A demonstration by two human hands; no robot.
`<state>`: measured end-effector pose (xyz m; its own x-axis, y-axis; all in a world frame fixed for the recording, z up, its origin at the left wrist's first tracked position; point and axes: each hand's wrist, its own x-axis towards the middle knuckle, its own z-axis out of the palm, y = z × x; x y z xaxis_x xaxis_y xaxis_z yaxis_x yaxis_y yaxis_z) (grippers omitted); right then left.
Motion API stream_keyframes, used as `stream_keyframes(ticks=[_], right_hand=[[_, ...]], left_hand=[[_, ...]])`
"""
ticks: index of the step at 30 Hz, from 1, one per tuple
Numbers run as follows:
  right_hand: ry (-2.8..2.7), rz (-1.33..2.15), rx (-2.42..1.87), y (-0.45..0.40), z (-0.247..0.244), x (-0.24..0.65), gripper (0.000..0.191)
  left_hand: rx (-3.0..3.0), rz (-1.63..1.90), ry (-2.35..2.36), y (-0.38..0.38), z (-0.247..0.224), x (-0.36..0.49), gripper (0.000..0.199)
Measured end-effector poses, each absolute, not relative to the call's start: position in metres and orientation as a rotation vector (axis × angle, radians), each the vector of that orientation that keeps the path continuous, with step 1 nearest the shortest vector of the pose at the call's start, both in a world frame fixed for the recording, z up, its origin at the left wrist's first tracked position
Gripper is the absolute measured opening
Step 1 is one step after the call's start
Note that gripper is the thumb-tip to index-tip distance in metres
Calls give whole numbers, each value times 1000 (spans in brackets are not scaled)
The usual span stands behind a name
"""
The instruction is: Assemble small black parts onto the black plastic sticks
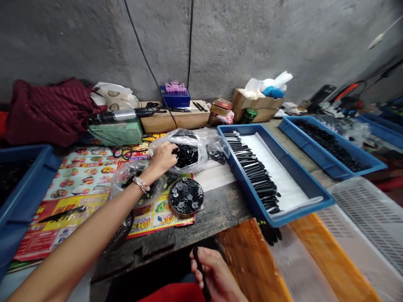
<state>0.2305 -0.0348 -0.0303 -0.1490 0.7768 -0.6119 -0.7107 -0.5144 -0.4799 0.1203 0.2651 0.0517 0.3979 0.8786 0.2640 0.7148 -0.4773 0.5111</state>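
Observation:
My left hand (162,158) reaches over the mouth of a clear plastic bag (176,147) full of black buttons (186,156). Its fingertips rest at the buttons, and I cannot tell whether they grip any. A bracelet (141,184) circles my left wrist. Below the bag lies a round woven tray (185,196) heaped with dark grey buttons. At the bottom of the view, my right hand (214,272) holds a narrow black strip (201,272) upright between its fingers, below the table edge and partly blurred.
A blue tray (270,176) lined with white holds rows of black strips. Further blue trays (330,144) stand at right and left. Printed paper sheets (75,197) cover the table. An orange crate (252,264) and a white perforated basket (368,218) sit low at right.

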Motion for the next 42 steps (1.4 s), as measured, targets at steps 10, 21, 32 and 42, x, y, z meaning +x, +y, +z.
stream_keyframes(ticks=[10, 21, 32, 42], right_hand=[[-126, 1795, -1063, -37, -27, 231, 45], [-549, 1656, -1224, -50, -35, 215, 50], [-710, 1580, -1292, -53, -26, 205, 53], [-772, 1627, -1282, -50, -19, 208, 51]], left_hand=[[1603, 491, 957, 139, 64, 75, 20], [1029, 380, 962, 61, 22, 54, 36], [1029, 471, 901, 36, -7, 47, 35], [1144, 425, 985, 23, 8, 54, 14]])
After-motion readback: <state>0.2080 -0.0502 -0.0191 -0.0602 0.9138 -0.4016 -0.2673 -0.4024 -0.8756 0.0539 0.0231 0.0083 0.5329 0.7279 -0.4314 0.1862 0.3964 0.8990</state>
